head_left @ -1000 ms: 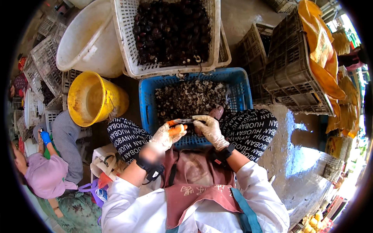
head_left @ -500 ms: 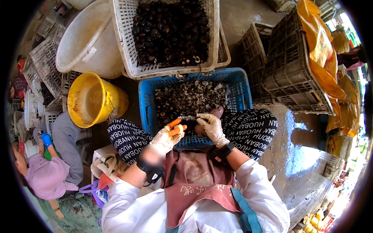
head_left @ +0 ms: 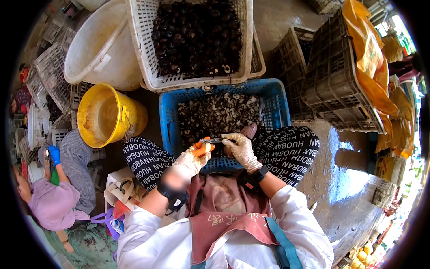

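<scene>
Left hand (head_left: 191, 160) and right hand (head_left: 242, 149) both pinched narrow on a slender grey tool (head_left: 214, 140); long axis ran left to right, tip direction I couldn't tell.

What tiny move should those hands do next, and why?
Perhaps ease the right hand back slightly, staying near the blue basket. Its fingers are right by the end of the thin grey tool that the left hand seems to hold, and the basket below, full of pale and dark bits, could catch any scraps.
</scene>
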`<state>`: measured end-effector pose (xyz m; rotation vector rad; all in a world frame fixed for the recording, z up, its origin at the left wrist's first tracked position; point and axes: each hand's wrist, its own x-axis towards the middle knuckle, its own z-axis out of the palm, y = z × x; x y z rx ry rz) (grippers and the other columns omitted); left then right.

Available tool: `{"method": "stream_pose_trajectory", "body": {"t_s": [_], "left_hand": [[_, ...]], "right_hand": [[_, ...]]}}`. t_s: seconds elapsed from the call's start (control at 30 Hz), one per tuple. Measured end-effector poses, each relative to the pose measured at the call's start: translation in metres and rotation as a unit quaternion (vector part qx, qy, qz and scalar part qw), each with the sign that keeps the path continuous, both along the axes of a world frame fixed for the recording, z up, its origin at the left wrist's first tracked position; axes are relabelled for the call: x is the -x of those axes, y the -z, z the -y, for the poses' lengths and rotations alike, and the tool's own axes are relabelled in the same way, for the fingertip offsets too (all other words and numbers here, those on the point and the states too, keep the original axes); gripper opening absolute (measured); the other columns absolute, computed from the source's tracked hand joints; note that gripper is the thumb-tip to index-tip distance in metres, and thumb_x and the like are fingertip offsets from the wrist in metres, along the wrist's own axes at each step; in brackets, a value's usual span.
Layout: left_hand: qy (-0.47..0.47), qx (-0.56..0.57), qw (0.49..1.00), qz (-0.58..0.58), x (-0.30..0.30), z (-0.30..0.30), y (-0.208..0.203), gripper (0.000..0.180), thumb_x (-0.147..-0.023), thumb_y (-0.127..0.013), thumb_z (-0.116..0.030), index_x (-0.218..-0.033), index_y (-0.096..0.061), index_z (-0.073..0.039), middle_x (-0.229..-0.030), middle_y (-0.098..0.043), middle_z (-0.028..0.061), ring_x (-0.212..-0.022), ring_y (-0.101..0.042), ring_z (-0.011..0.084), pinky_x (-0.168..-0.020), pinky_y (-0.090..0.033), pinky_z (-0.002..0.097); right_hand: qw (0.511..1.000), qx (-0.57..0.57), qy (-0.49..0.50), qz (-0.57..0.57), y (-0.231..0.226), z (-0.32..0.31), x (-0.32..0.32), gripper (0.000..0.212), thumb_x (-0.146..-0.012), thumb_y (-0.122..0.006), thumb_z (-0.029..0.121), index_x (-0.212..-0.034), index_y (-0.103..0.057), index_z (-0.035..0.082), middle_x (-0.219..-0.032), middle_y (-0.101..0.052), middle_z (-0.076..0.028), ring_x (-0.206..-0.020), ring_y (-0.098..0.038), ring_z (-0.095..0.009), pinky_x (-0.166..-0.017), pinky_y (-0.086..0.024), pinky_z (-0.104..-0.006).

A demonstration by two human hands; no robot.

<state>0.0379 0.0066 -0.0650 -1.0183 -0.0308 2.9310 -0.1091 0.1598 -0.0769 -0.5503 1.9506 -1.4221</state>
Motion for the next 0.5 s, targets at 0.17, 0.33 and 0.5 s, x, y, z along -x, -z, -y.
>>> {"method": "stream_pose_trajectory", "body": {"t_s": [0.17,0.33,0.5], "left_hand": [[0.039,0.115,0.989,0.08,-0.001,-0.001,0.002,0.019,-0.089,-0.054,-0.001,-0.108,-0.059,0.001,-0.105,-0.063,0.0176,-0.091,-0.065,0.0279,-0.074,-0.058,0.0295],[0.046,0.106,0.993,0.02,0.0,0.0,0.001,0.02,-0.089,-0.056,-0.001,-0.108,-0.06,0.001,-0.102,-0.064,0.0159,-0.093,-0.064,0.0262,-0.079,-0.057,0.0293],[0.069,0.189,0.978,0.048,0.002,-0.001,-0.011,0.027,-0.088,-0.058,-0.002,-0.114,-0.057,0.001,-0.103,-0.064,0.0145,-0.093,-0.065,0.0227,-0.079,-0.056,0.027]], "right_hand": [[1.0,0.016,-0.008,0.024,0.002,0.0,-0.009,0.021,-0.08,-0.07,0.014,-0.098,-0.068,0.003,-0.093,-0.067,-0.012,-0.087,-0.063,-0.021,-0.081,-0.048,-0.0292],[0.998,-0.02,0.061,0.022,0.022,-0.005,0.006,0.02,-0.079,-0.07,0.012,-0.097,-0.069,0.003,-0.094,-0.067,-0.011,-0.088,-0.063,-0.02,-0.083,-0.048,-0.0283],[0.998,0.01,-0.015,-0.055,-0.007,0.002,-0.006,0.019,-0.08,-0.069,0.011,-0.097,-0.068,0.002,-0.094,-0.068,-0.01,-0.089,-0.063,-0.02,-0.082,-0.049,-0.0289]]}}
